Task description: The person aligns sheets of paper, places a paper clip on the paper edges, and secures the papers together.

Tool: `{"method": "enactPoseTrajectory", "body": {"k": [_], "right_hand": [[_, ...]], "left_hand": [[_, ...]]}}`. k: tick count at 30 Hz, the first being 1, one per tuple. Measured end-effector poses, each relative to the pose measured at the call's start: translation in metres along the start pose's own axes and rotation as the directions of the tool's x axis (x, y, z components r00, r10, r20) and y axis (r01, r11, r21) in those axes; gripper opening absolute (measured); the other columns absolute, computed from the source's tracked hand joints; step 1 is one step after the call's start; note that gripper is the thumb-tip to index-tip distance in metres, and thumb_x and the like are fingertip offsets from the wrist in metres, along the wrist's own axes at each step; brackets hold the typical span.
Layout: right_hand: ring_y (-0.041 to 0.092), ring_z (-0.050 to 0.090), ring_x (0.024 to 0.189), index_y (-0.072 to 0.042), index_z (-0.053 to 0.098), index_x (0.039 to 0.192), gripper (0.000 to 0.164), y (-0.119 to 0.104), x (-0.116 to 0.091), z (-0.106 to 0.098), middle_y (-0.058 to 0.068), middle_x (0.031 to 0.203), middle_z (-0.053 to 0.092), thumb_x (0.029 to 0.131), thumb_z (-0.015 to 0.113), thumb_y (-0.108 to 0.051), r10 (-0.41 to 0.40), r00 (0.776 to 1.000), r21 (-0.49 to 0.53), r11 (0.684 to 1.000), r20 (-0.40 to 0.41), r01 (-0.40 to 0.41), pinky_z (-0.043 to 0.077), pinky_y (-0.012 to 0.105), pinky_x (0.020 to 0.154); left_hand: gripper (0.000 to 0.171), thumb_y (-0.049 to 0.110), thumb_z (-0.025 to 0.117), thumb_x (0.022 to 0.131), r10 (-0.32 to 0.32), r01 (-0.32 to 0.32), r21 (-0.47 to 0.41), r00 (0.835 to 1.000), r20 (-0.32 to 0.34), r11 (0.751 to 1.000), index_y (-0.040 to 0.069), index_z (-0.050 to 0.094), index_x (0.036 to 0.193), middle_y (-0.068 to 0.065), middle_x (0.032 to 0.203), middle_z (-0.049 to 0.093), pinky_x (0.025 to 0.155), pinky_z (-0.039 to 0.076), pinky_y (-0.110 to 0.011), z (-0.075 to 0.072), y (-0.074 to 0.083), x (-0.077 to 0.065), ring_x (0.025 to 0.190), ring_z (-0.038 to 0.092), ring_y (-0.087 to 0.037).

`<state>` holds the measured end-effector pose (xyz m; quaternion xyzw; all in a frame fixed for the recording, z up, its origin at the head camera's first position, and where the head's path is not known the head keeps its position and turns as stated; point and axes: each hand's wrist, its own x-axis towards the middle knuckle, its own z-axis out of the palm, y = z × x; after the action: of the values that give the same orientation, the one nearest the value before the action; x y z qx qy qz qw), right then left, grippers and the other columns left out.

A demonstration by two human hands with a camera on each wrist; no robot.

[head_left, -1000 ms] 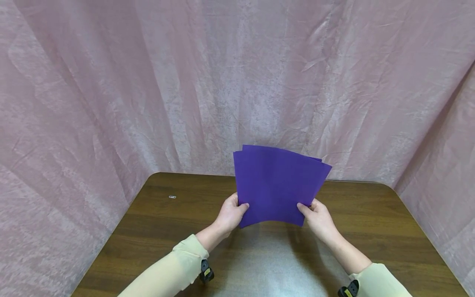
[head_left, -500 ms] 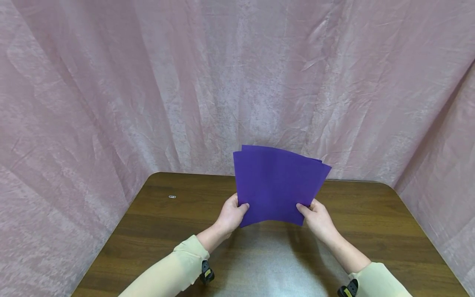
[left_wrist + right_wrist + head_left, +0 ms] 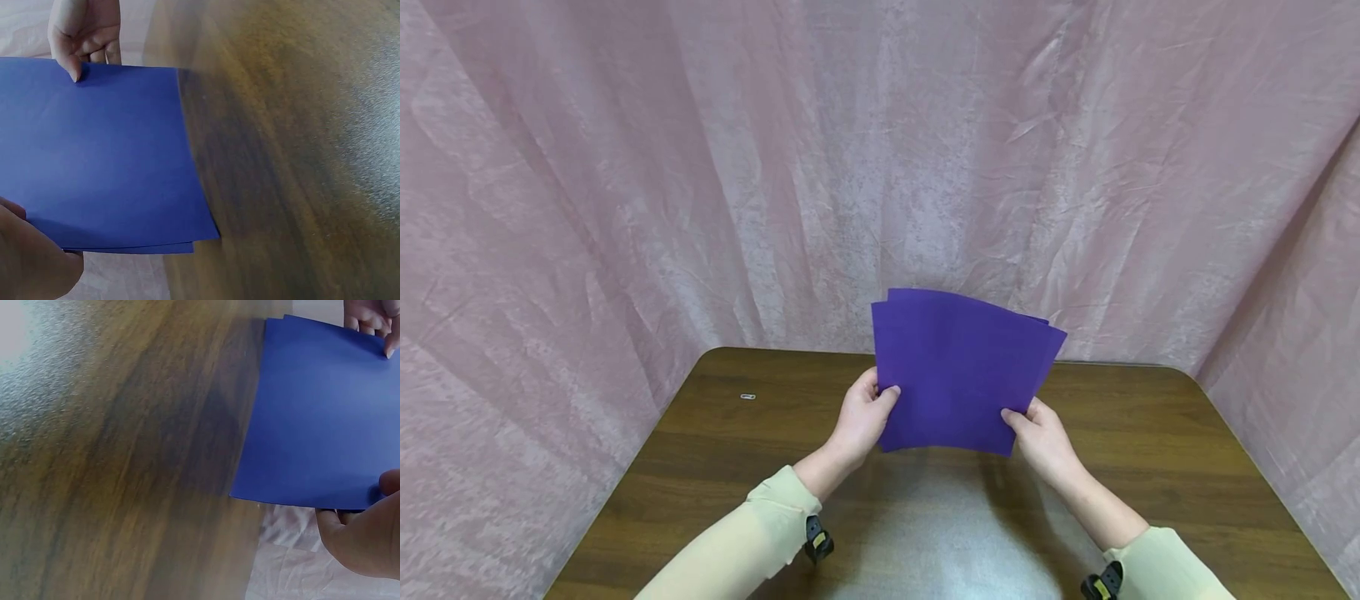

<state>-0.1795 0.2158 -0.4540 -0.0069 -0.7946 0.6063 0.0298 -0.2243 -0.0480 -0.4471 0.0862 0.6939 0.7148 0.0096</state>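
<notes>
While both hands hold the purple sheets (image 3: 962,375) raised above the brown table (image 3: 722,475), a small yellow patch shows on the black device (image 3: 818,539) by the left wrist and on its pair (image 3: 1102,582) by the right – too small to read. The left hand (image 3: 857,418) pinches the left edge, thumb on the face and fingers behind; the right hand (image 3: 1043,442) pinches the right edge lower, near the bottom corner, in the same manner. Both forearms, in pale green sleeves (image 3: 737,533), reach inward from below. At least two sheets are there, not aligned: the back one comes out above the top of the front one. Both wrist views show the thumbs flat on the paper, which looks bluer there.

Compared with one second ago, the left hand has gone up along its edge, farther from the bottom corner, and the bottom edge is less arched – the right hand keeps nearly the same place. The white paper clip (image 3: 748,397) lies as before at the far left of the table, in front of the pink curtain (image 3: 880,167).
</notes>
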Motion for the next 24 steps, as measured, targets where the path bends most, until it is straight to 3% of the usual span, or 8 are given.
{"method": "enactPoseTrajectory", "body": {"k": [7,15,24], "right_hand": [[0.025,0.064,0.113,0.008,0.061,0.129,0.033,-0.006,0.002,-0.002,0.021,0.124,0.068,0.101,0.048,-0.004,-0.007,1.0,-0.023,1.0,-0.025,0.007,0.05,0.038,0.098],[0.025,0.058,0.117,0.008,0.061,0.128,0.034,-0.013,0.005,-0.003,0.021,0.128,0.064,0.098,0.047,-0.001,-0.027,0.998,-0.024,0.999,-0.053,0.026,0.045,0.025,0.095],[0.022,0.059,0.115,0.004,0.057,0.133,0.037,-0.021,0.007,-0.002,0.02,0.129,0.064,0.099,0.045,-0.004,-0.008,0.998,0.019,1.0,-0.056,0.009,0.046,0.035,0.1]], "left_hand": [[0.021,0.003,0.054,0.099,0.027,-0.028,-0.012,0.999,-0.025,1.0,-0.002,0.064,0.116,-0.016,0.103,0.07,0.083,0.057,-0.054,0.001,0.006,0.003,0.093,0.068,-0.029],[0.024,0.003,0.054,0.098,0.045,-0.046,-0.024,0.998,-0.033,0.999,-0.003,0.064,0.119,-0.018,0.107,0.071,0.085,0.057,-0.054,0.002,0.006,0.004,0.094,0.068,-0.029],[0.022,0.006,0.056,0.1,0.028,-0.029,-0.066,0.999,-0.014,0.997,-0.003,0.063,0.119,-0.018,0.107,0.07,0.087,0.055,-0.06,0.003,0.007,0.002,0.094,0.069,-0.032]]}}
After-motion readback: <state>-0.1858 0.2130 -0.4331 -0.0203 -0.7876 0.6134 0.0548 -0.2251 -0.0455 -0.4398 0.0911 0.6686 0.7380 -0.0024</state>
